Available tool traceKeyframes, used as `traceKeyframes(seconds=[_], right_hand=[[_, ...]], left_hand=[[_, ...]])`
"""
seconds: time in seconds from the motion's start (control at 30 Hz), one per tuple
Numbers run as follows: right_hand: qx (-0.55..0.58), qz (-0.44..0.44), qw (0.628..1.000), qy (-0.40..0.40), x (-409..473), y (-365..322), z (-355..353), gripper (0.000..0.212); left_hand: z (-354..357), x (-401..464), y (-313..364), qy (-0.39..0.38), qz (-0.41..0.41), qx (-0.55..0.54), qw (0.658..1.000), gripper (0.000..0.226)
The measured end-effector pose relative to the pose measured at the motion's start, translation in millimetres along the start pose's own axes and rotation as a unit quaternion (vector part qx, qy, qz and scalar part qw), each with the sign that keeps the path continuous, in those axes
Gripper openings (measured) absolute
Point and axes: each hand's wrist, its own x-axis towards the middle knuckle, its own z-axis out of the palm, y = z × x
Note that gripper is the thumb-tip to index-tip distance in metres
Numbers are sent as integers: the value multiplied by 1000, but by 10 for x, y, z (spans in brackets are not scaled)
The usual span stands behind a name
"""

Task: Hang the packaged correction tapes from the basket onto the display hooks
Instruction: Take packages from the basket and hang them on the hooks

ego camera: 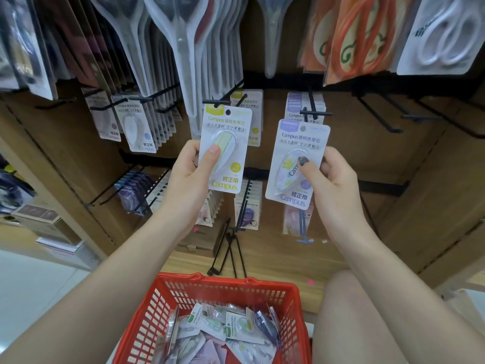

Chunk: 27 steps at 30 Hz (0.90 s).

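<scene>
Task is partway, w/ plenty left. Landmark: the red basket [231,292] at the bottom centre, its bed covered w/ a loose pile of packaged tapes [225,334], so most stock isn't hung yet.

Well above the basket, both hands are up at the display, each w/ one pack:
- Left hand [190,177] grips the yellow-label pack [224,151], thumb pressed on the blister front, other fingers curled behind the card. Its hang hole sits just below the tip of a black hook [225,97]; looks close to threading but not on yet. Behind it on that hook hangs a matching yellow pack.
- Right hand [334,179] pinches the purple-label pack [298,164], thumb on the blister, fingers behind the card's right edge. Pack is tilted, top edge just under the hook [312,107] that carries a purple-label row [304,106]. Hole not yet at the hook tip, as far as I can tell.

Done so far, judging by the board: several hooks above the basket carry rows of tapes, e.g. the white-label row [141,127] up and to the left. Can't tell which were hung in this job vs. old stock.

Left to do: seat these 2 packs, colour to colour, then work through the pile. Empty hooks [388,119] up and to the right of the basket have room.
</scene>
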Motion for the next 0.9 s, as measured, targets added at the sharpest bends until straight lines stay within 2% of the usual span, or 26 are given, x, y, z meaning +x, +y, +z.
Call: traceKeyframes(seconds=[0.33,0.6,0.73,0.9], right_hand=[[-13,2,999,49,-43,27,21,7],[-52,-29,996,68,-42,101,51,5],[-87,-62,991,85,-35,106,33,6],[-73,-34,991,107,93,104,-8,5]], left_hand=[[-16,-82,6,34,-8,45,998,32],[136,144,-66,33,-42,77,996,18],[212,328,-110,24,-66,71,995,24],[279,635,-210,8,-81,103,991,26]])
